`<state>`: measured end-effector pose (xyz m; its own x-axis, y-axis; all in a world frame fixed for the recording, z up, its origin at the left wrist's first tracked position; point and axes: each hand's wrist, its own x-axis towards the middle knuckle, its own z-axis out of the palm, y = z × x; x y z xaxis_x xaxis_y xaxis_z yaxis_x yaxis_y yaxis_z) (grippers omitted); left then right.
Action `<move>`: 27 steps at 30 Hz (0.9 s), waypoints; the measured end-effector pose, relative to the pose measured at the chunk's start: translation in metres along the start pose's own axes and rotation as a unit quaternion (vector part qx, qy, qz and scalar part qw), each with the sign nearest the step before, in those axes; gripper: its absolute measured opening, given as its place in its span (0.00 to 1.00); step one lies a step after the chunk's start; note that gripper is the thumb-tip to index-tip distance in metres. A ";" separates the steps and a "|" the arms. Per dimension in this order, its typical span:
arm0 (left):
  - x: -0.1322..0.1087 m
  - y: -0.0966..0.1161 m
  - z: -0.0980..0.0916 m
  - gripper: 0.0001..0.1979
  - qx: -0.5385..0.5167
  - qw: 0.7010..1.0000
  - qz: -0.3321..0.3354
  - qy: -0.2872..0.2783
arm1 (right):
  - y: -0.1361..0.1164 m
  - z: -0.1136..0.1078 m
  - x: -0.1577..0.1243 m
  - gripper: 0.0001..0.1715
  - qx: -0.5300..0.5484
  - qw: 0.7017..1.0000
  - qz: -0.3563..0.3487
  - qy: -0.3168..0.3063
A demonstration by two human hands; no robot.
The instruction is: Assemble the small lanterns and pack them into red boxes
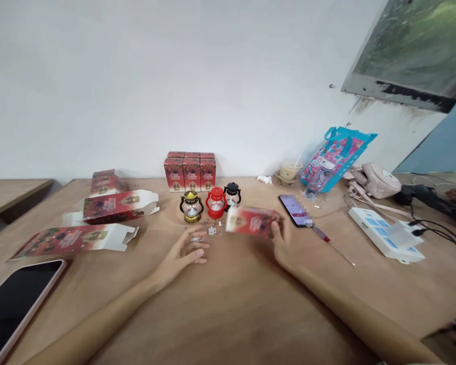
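A red printed carton point(253, 221) lies on its side in my right hand point(282, 243), whose fingers grip its right end. The carton partly covers the black small lantern point(232, 195). My left hand point(186, 251) is over the table with its fingers apart, holding nothing. Just beyond its fingertips lie several small wire handles with white tags point(213, 231). Behind these stand a bronze-gold lantern point(191, 208) and a red lantern point(216, 203), both upright.
Several closed red boxes point(184, 175) stand against the wall. Opened cartons point(76, 240) lie at the left, near a large phone point(19, 299). Rightward are another phone point(293, 210), a screwdriver point(336, 247), a power strip point(383, 233), a drink cup point(290, 171) and a blue bag point(336, 157).
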<state>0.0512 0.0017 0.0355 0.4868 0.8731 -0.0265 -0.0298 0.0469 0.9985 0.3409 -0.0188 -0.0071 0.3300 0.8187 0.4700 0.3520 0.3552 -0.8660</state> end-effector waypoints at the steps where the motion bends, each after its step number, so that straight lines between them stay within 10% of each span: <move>1: -0.002 0.002 0.000 0.33 0.018 1.000 0.008 -0.001 | -0.010 0.010 -0.013 0.22 -0.013 1.000 -0.004 -0.027; 7: -0.012 0.001 0.004 0.28 0.118 0.993 0.013 0.018 | -0.049 0.044 -0.036 0.25 -0.031 0.973 -0.180 -0.139; 12: -0.020 -0.003 0.001 0.28 0.125 0.987 0.002 0.103 | -0.045 0.046 -0.032 0.23 -0.006 0.977 -0.151 -0.153; 18: -0.021 -0.007 -0.012 0.31 0.083 0.983 -0.015 0.164 | -0.037 0.048 -0.032 0.20 0.012 0.999 -0.035 -0.030; 27: -0.020 -0.008 -0.014 0.31 0.049 0.975 -0.002 0.217 | -0.046 0.044 -0.028 0.15 0.004 0.983 -0.098 -0.155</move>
<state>0.0292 -0.0098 0.0279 0.0708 0.9971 -0.0280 0.0659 0.0233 0.9976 0.2771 -0.0378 0.0119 -0.0262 0.8315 0.5550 0.3745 0.5229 -0.7657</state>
